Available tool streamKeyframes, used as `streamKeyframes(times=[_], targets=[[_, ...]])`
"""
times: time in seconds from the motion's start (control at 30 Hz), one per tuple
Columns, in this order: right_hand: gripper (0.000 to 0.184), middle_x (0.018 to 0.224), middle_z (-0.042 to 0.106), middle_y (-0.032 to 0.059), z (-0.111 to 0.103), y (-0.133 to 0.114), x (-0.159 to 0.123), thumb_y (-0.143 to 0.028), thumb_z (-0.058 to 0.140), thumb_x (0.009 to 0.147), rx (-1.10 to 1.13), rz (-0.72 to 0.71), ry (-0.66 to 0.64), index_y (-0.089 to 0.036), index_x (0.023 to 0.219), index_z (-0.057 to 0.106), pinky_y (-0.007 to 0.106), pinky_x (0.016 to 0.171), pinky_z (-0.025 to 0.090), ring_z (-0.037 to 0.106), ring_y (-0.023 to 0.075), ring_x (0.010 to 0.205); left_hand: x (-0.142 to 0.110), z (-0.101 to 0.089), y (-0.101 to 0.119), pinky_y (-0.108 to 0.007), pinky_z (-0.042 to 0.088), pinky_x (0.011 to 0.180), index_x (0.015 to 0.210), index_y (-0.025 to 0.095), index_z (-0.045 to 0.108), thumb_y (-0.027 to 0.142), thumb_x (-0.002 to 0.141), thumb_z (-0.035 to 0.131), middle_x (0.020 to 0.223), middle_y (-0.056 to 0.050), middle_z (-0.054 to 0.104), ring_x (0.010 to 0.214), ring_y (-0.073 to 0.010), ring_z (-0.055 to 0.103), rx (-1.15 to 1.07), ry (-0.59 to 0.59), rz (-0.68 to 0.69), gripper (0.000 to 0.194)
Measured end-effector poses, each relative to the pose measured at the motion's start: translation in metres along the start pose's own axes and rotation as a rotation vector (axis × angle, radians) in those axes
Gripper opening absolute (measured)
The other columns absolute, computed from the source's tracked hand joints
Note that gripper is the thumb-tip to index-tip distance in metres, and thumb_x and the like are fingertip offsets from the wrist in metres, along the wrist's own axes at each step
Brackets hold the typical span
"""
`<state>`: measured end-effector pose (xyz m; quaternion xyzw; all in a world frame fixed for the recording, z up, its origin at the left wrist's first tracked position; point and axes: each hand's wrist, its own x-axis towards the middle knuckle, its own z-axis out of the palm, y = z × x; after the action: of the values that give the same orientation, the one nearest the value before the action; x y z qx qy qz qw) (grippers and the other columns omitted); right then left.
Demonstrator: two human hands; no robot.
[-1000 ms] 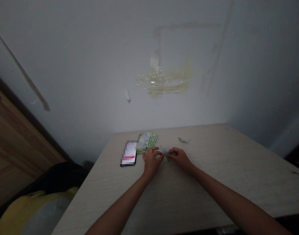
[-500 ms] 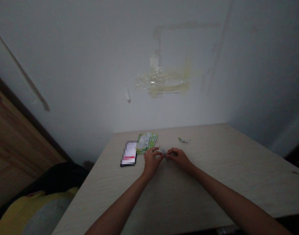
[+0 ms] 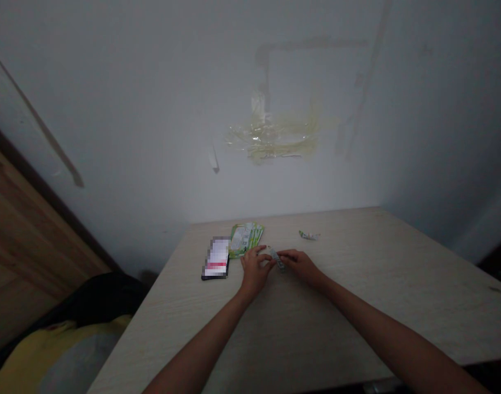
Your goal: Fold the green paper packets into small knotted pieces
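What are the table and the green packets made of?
The table looks like wood or wood-look board, matte, with pale streaky grain. The green packets could be thin plastic or glossy paper: flat, printed, but too dim to tell.

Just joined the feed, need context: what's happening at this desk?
A person's left hand and right hand hold a small, narrow piece of printed wrapper or paper between the fingers, just above or on the pale table. A similar twisted piece lies farther back, to the right. On the left are a fanned stack of green-and-white packets or cards and a phone, its screen lit and pixelated.
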<state>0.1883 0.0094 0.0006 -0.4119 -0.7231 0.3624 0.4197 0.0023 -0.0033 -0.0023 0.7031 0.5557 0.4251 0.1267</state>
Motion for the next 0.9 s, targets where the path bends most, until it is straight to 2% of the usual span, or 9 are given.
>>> streamKeyframes(times=[0.13,0.3,0.43,0.63,0.8,0.9], targets=[[0.034,0.1,0.073,0.008,-0.0014,-0.0031,-0.0001,-0.046,0.061,0.081,0.03,0.014,-0.004,-0.019,0.099,0.073,0.04,0.089,0.046,0.065,0.0258,0.095,0.0006,-0.001,-0.0009,-0.051,0.033,0.103,0.079,0.025,0.073,0.028,0.076,0.073,0.118,-0.006,0.063,0.116,-0.0263,0.053,-0.063,0.029,-0.003,0.005],[0.029,0.082,0.07,0.0037,-0.0008,-0.004,-0.0016,-0.045,0.066,0.077,0.08,0.051,0.084,-0.017,0.084,0.071,0.031,0.075,0.046,0.063,0.0205,0.079,0.0004,-0.0026,0.0012,-0.044,0.038,0.102,0.079,0.023,0.073,0.026,0.076,0.071,0.115,-0.007,0.062,0.113,-0.0235,0.055,-0.232,0.06,-0.02,0.005],[0.029,0.077,0.067,0.0018,-0.0005,-0.0035,-0.002,-0.045,0.066,0.077,0.108,0.075,0.07,-0.017,0.08,0.069,0.028,0.072,0.044,0.06,0.0179,0.074,-0.0008,-0.0049,0.005,-0.04,0.041,0.1,0.079,0.022,0.071,0.028,0.075,0.07,0.108,-0.005,0.062,0.107,-0.0216,0.057,-0.332,0.069,-0.034,0.007],[0.029,0.084,0.069,0.0037,-0.0032,-0.0058,-0.0015,-0.044,0.068,0.075,0.16,0.063,0.041,-0.017,0.085,0.069,0.03,0.078,0.045,0.062,0.0195,0.081,-0.0021,-0.0021,0.0053,-0.031,0.048,0.081,0.08,0.02,0.066,0.036,0.077,0.065,0.082,-0.002,0.068,0.084,-0.0185,0.063,-0.465,-0.067,-0.103,0.017],[0.028,0.086,0.07,0.0048,-0.0034,-0.0092,-0.003,-0.042,0.069,0.074,0.211,0.075,0.033,-0.017,0.086,0.068,0.032,0.08,0.047,0.063,0.0204,0.082,-0.0021,0.0006,0.0055,-0.029,0.049,0.077,0.086,0.018,0.066,0.037,0.074,0.067,0.085,-0.003,0.069,0.083,-0.0187,0.065,-0.518,-0.123,-0.155,0.022],[0.028,0.086,0.07,0.005,-0.0022,-0.0093,-0.0043,-0.042,0.069,0.074,0.218,0.079,0.03,-0.017,0.084,0.068,0.032,0.079,0.047,0.063,0.0204,0.082,-0.0016,0.0005,0.0053,-0.029,0.049,0.077,0.083,0.018,0.064,0.037,0.074,0.066,0.084,-0.003,0.069,0.085,-0.0189,0.065,-0.535,-0.139,-0.165,0.02]])
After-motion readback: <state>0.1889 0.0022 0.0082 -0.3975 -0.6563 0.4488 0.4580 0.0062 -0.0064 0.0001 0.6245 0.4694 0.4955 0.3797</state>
